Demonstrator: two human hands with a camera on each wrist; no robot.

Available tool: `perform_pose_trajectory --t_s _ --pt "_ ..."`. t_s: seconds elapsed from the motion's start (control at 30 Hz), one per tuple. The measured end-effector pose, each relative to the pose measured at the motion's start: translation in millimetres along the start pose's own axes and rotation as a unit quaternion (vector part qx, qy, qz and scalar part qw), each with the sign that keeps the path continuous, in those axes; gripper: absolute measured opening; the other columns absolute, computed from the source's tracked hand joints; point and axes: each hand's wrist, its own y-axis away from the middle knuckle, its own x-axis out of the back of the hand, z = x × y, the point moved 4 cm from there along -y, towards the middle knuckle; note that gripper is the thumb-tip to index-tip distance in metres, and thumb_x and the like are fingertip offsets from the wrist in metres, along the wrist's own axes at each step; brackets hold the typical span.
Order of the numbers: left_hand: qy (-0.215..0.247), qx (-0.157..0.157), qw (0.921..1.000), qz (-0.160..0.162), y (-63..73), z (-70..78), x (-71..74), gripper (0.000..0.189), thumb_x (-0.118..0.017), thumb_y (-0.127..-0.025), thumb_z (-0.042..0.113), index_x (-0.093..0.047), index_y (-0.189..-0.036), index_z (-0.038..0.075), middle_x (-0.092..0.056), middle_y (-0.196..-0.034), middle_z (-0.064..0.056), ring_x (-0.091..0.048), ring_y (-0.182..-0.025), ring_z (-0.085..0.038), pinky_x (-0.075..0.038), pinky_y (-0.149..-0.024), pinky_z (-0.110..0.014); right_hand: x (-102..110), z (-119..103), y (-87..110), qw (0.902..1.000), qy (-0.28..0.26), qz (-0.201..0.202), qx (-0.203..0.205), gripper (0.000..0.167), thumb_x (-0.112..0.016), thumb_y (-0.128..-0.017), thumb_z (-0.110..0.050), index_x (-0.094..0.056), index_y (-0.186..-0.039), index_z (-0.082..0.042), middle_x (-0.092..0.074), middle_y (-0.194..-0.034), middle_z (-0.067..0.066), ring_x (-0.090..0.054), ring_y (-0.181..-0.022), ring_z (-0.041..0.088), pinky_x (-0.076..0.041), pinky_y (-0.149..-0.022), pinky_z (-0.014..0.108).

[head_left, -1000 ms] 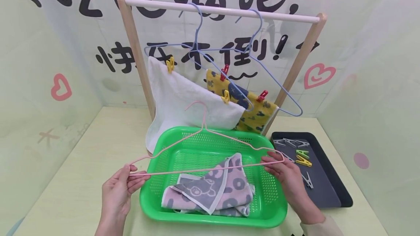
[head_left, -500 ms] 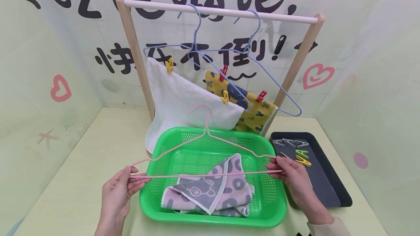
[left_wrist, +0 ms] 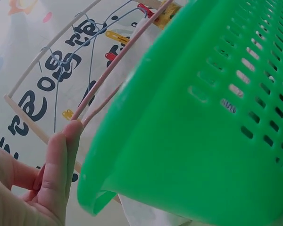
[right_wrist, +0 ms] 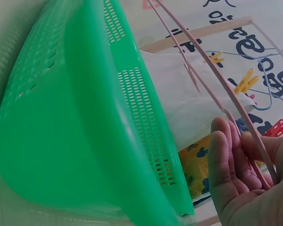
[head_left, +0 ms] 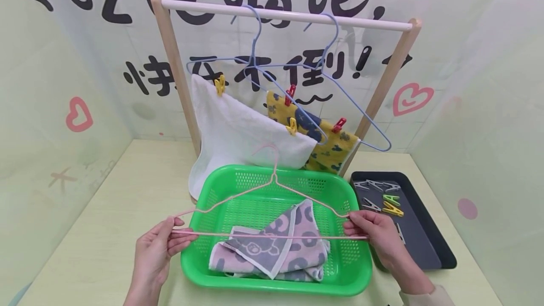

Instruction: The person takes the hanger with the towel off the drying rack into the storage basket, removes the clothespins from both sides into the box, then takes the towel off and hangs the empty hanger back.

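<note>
1. The left hand (head_left: pixel 157 247) pinches the left end of the pink hanger (head_left: pixel 272 236) between thumb and fingers; exactly how the fingertips wrap the wire is partly hidden, even in the left wrist view.
2. The right hand (head_left: pixel 382 237) holds the hanger's right end, the wire running between thumb and fingers.
3. The hanger is held up over the green basket (head_left: pixel 276 287), its long straight bar on the near side and its hook pointing to the far side.
4. In the basket, toward the near side, lies a pink and grey towel (head_left: pixel 297 254), loosely folded; the hanger's bar crosses in front of it.
5. At the far side stands a rack with a white rail (head_left: pixel 289 13), bearing two blue hangers (head_left: pixel 253 55).
6. A white towel (head_left: pixel 246 129) hangs on the left one with yellow clips (head_left: pixel 219 85), and a yellow patterned cloth (head_left: pixel 340 148) on the right one with red clips (head_left: pixel 290 95).
7. Right of the basket, a dark tray (head_left: pixel 420 240) holds grey, green and yellow clips.
</note>
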Motion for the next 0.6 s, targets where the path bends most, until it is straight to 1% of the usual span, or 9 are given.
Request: perform_pose_trajectory --t_s 0.13,0.23,0.27,0.33,0.43,0.5,0.53,0.6 --pt "-0.032 0.010 0.9994 -0.011 -1.4 -2.7 -1.3 0.032 -0.046 -0.100 0.017 -0.070 -0.080 0.010 -0.070 -0.068 -0.009 -0.069 -0.060 -0.017 -0.057 -0.055 -0.024 1 1 4.1 0.9994 -0.017 0.008 0.028 0.013 -0.055 -0.094 -0.005 -0.065 -0.093 0.002 -0.069 -0.074 0.003 -0.068 -0.067 0.013 -0.059 -0.064 0.026" --pt "-0.073 0.016 0.9971 -0.013 -7.3 -12.1 5.3 0.030 -0.048 -0.100 0.020 -0.071 -0.084 0.010 -0.070 -0.071 -0.010 -0.070 -0.063 -0.020 -0.058 -0.057 -0.027 4 -1 8.7 0.9977 -0.035 0.013 0.057 0.015 -0.055 -0.095 -0.006 -0.068 -0.087 -0.006 -0.070 -0.074 0.003 -0.068 -0.067 0.013 -0.059 -0.062 0.027" --pt "-0.090 0.018 0.9957 -0.015 -10.7 -17.5 10.4 0.028 -0.049 -0.099 0.021 -0.071 -0.086 0.009 -0.070 -0.072 -0.010 -0.070 -0.065 -0.021 -0.058 -0.059 -0.029 5 -2 10.5 0.9968 -0.040 0.016 0.067 0.016 -0.055 -0.095 -0.006 -0.068 -0.086 -0.007 -0.070 -0.074 0.003 -0.068 -0.066 0.013 -0.059 -0.061 0.027" --pt "-0.118 0.016 0.9926 -0.026 -20.6 -33.5 26.2 0.027 -0.051 -0.098 0.023 -0.070 -0.092 0.005 -0.071 -0.076 -0.013 -0.070 -0.069 -0.026 -0.058 -0.061 -0.033 7 -4 14.7 0.9949 -0.045 0.025 0.087 0.018 -0.055 -0.094 -0.005 -0.069 -0.084 -0.009 -0.070 -0.073 0.004 -0.068 -0.064 0.013 -0.059 -0.059 0.027" --pt "-0.160 0.011 0.9869 -0.019 -35.9 -58.4 52.3 0.031 -0.056 -0.096 0.027 -0.066 -0.103 -0.001 -0.071 -0.082 -0.016 -0.069 -0.073 -0.031 -0.057 -0.065 -0.038 12 -7 21.1 0.9919 -0.041 0.049 0.110 0.017 -0.056 -0.094 -0.005 -0.070 -0.084 -0.006 -0.070 -0.072 0.005 -0.068 -0.062 0.014 -0.059 -0.056 0.027" --pt "-0.172 0.001 0.9851 -0.003 -44.3 -70.6 66.9 0.037 -0.060 -0.093 0.028 -0.063 -0.109 -0.005 -0.070 -0.085 -0.017 -0.069 -0.075 -0.032 -0.056 -0.067 -0.039 17 -5 23.7 0.9900 -0.032 0.067 0.120 0.015 -0.057 -0.094 -0.007 -0.069 -0.087 0.000 -0.070 -0.072 0.006 -0.068 -0.062 0.015 -0.059 -0.056 0.029" --pt "-0.176 -0.003 0.9843 0.011 -46.6 -73.2 71.0 0.038 -0.062 -0.092 0.028 -0.063 -0.110 -0.005 -0.070 -0.086 -0.018 -0.069 -0.076 -0.032 -0.056 -0.067 -0.039 23 0 22.8 0.9897 -0.022 0.073 0.121 0.015 -0.058 -0.094 -0.009 -0.068 -0.090 0.001 -0.070 -0.074 0.006 -0.068 -0.063 0.016 -0.059 -0.057 0.031" --pt "-0.174 -0.019 0.9837 0.039 -49.3 -75.3 76.0 0.041 -0.066 -0.089 0.027 -0.062 -0.110 -0.007 -0.070 -0.087 -0.019 -0.069 -0.076 -0.031 -0.057 -0.068 -0.038 28 -1 25.4 0.9867 -0.022 0.086 0.136 0.017 -0.058 -0.094 -0.009 -0.067 -0.092 0.005 -0.070 -0.074 0.008 -0.069 -0.063 0.017 -0.059 -0.057 0.032"
